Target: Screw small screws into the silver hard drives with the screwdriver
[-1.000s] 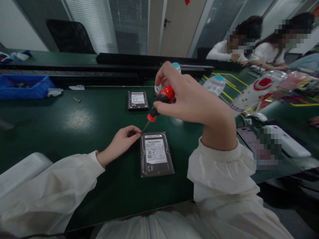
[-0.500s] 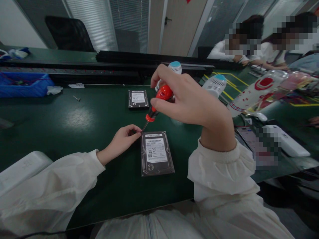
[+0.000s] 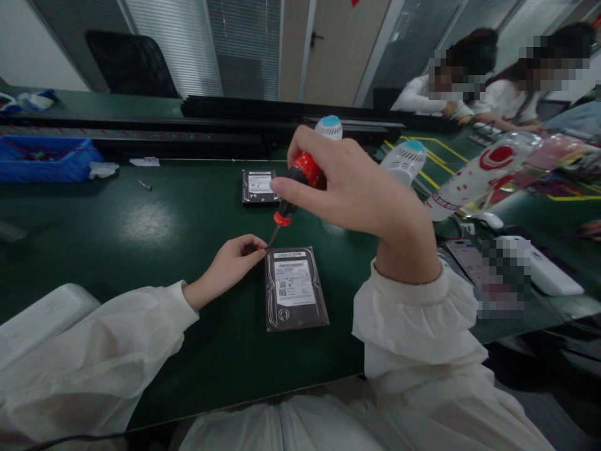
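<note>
At twelve o'clock on the green table (image 3: pixel 141 232), a hard drive (image 3: pixel 260 186) lying flat; at ten, a blue bin (image 3: pixel 44 164) and a loose screw (image 3: pixel 144 185). At two, a white teal-capped device (image 3: pixel 404 161), two seated people (image 3: pixel 422 97) beyond.

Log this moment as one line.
right hand: grips red screwdriver, tip at hard drive far-left corner | left hand: fingertips at same corner | second drive behind

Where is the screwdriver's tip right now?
Head view, centre: the screwdriver in the right hand has its tip at the far-left corner of the near hard drive, beside the left hand.
</note>
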`<state>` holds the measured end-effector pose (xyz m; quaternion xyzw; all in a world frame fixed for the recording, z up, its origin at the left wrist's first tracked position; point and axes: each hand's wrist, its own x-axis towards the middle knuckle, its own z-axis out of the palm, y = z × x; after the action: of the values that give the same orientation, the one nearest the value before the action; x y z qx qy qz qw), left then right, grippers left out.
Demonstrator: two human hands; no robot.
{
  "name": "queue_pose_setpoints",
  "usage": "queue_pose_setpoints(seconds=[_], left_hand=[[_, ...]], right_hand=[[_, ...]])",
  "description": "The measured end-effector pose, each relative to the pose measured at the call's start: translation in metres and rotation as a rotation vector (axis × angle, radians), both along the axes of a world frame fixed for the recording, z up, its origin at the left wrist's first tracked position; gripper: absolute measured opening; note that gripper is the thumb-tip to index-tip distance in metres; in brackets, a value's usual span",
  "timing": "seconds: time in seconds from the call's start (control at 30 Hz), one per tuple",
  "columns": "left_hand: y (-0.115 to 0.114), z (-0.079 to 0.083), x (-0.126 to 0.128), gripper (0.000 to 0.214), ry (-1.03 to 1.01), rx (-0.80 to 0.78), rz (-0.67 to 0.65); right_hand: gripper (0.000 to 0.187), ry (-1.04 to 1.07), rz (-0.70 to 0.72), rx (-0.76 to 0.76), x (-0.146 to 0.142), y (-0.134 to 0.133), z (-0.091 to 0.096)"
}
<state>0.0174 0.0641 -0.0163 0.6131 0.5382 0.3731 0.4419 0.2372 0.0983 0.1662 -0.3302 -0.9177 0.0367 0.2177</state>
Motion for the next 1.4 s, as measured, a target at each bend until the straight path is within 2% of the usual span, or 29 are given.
queue_pose_setpoints(seconds=[0.03,0.17,0.33,0.47,0.8,1.4], left_hand=[[0.0,0.0002,0.0002,0.023,0.001,-0.001,0.002],[-0.0002,0.0012,0.001,0.024,-0.001,-0.006,0.009],[-0.0005,0.0027,0.0017,0.023,-0.005,-0.009,0.005],[-0.001,0.0037,0.0022,0.024,-0.004,-0.008,0.009],[-0.0008,0.007,0.0037,0.023,-0.014,-0.027,0.022],[-0.0003,0.0097,0.0046,0.019,-0.016,-0.025,0.038]], right_hand=[[0.034,-0.001,-0.011,0.001,-0.0002,0.0,0.0],[0.022,-0.008,0.027,-0.02,0.0005,-0.0013,0.0013],[0.031,0.005,0.015,-0.033,0.0007,-0.0011,0.0013],[0.021,0.01,0.016,-0.015,0.0007,-0.0003,0.0006],[0.023,-0.01,-0.001,-0.014,-0.0004,0.0011,0.001],[0.016,0.045,-0.011,0.056,-0.0013,0.0017,0.0012]])
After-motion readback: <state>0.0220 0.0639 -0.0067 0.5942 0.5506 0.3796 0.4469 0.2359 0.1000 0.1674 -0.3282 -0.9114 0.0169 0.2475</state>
